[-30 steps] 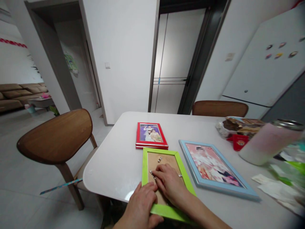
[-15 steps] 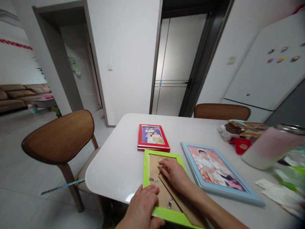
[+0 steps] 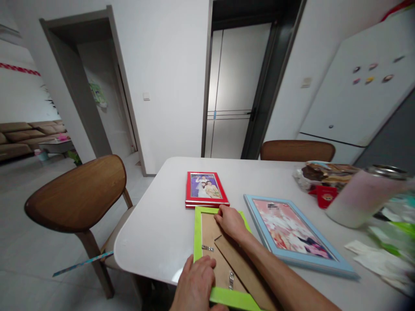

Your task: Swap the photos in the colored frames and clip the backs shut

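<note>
A green picture frame lies face down at the table's near edge, its brown backing board showing. Metal hangers are fixed to the board, and a brown stand leg slants across it. My left hand is closed around the near left side of the frame, thumb at the near rail. At the far right corner, my right hand has its fingers bent and pressed together against the board and far rail; what lies under the fingertips is hidden.
Just beyond is a red picture frame; to the right lies a light blue one. Farther right stand a pink-white tumbler, a red packet, snack bags and crumpled tissue. A wooden chair stands left.
My right hand has slid away from me, from the middle of the backing board to the far right corner of the green frame. My left hand stays on the frame's near left side.
</note>
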Motion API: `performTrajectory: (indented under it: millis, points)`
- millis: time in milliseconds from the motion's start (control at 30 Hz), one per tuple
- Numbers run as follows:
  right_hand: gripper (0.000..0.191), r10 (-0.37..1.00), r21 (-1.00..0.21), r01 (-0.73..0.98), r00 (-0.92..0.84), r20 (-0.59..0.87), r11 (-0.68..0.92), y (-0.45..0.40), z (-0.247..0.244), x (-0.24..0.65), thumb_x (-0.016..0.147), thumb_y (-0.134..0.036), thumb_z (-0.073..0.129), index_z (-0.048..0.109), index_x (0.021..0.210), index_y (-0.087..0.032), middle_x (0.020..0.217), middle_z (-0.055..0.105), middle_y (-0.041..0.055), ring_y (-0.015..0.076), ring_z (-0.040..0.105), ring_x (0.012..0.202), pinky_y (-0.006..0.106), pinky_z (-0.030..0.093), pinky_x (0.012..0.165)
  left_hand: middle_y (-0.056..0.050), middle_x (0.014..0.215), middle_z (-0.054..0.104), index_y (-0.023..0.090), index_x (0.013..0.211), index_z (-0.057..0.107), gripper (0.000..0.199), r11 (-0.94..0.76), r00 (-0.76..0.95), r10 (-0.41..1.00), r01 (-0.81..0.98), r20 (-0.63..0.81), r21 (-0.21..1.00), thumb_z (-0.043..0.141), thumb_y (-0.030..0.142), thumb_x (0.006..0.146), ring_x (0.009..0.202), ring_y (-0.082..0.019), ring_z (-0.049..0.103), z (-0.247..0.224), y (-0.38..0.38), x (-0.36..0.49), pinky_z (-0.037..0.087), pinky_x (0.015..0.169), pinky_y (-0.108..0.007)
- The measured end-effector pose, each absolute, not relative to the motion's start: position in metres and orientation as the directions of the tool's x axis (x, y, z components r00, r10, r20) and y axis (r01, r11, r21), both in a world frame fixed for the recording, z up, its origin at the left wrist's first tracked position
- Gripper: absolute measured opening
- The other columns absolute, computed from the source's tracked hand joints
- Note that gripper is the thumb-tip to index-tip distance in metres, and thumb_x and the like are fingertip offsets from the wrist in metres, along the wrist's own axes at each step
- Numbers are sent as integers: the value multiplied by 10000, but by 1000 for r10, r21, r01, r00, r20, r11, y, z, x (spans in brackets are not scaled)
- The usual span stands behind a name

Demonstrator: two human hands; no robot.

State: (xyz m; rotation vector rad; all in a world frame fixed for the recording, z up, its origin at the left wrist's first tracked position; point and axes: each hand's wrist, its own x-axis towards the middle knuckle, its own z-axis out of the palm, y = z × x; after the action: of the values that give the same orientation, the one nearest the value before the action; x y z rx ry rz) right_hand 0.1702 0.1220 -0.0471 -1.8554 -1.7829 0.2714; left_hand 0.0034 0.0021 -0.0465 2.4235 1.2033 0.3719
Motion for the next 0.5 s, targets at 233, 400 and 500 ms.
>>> performTrajectory:
  millis: [233,400,500]
  points:
    - [296,956,-754,648,140,259,109,74,-31,213,737,-355,405,577,853,-145,831,637,64,160,574,753,257,423,671,-120,1099,569,174,859,540,269,-774,695,631,593,343,222,556,399,713,1033,-267,503,-75,13,17,384,885,-438]
    - [347,929,-981,-183,349,-120,-58,16,-33,220,638,-419,554,596,883,-176,816,654,53,186,592,723,293,454,653,-99,1137,538,206,821,500,277,-745,441,667,368,600,557,518,464,720,1069,-259,469,-60,5,26,366,898,-413]
    - [324,980,-845,-520,68,-184,-123,-3,-38,183,669,-394,551,605,889,-162,772,659,54,181,598,682,292,462,620,-127,1211,462,201,752,472,286,-536,284,813,18,509,844,528,476,698,1103,-281,431,-39,-4,48,408,846,-382]
